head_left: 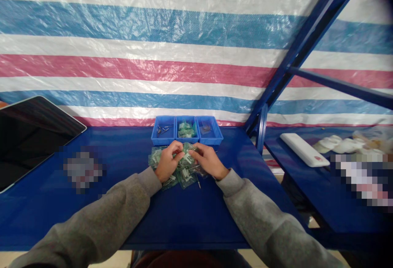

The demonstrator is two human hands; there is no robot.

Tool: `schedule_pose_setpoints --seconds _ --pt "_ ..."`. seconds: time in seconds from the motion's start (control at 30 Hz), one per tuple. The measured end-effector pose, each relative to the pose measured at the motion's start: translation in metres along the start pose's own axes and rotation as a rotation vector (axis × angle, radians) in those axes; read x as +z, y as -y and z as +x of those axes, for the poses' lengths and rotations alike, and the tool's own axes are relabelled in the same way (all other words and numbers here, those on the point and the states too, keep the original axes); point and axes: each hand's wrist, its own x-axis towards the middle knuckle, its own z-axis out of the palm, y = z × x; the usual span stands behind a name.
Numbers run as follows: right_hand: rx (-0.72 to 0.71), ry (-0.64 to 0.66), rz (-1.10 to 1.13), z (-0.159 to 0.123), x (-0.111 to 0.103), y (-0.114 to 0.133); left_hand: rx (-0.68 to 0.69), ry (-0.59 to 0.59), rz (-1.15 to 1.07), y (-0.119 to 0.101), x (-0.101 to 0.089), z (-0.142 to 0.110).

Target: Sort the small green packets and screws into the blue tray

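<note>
My left hand (168, 160) and my right hand (210, 160) come close together over a pile of small greenish clear plastic bags (185, 176) on the blue table. Both hands are closed, thumbs and fingers pinching a greenish clear plastic bag (186, 159) between them. Thin metal parts show inside the bags. A loose metal pin-like piece (199, 184) lies at the pile's near edge. Just beyond my hands stand three joined blue bins: the left bin (163, 141) has a few small metal pieces, the middle bin (187, 140) greenish bags, the right bin (211, 141) a few thin pieces.
A large dark screen (33, 137) lies at the left of the blue table (184, 227). Blue metal posts (262, 124) rise at the right. Beyond a gap, a second table (310, 190) holds a white box-like object (303, 149) and pale bundles (340, 144). Striped sheeting (147, 67) hangs behind.
</note>
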Motion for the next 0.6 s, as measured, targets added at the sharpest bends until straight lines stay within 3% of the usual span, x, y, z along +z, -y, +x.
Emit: schedule_pose_setpoints --seconds 0.17,0.37,0.6 --pt "0.047 -0.039 0.115 0.0031 -0.0021 -0.0033 -0.072 0.040 -0.181 -0.0034 0.0014 -0.0016" --pt "0.051 -0.067 0.203 0.0037 -0.0014 -0.0062 -0.157 0.044 -0.216 0.0005 0.0023 -0.0008" --pt "0.065 -0.064 0.219 0.0020 0.0015 -0.0078 -0.161 0.043 -0.239 0.0010 0.0035 0.0003"
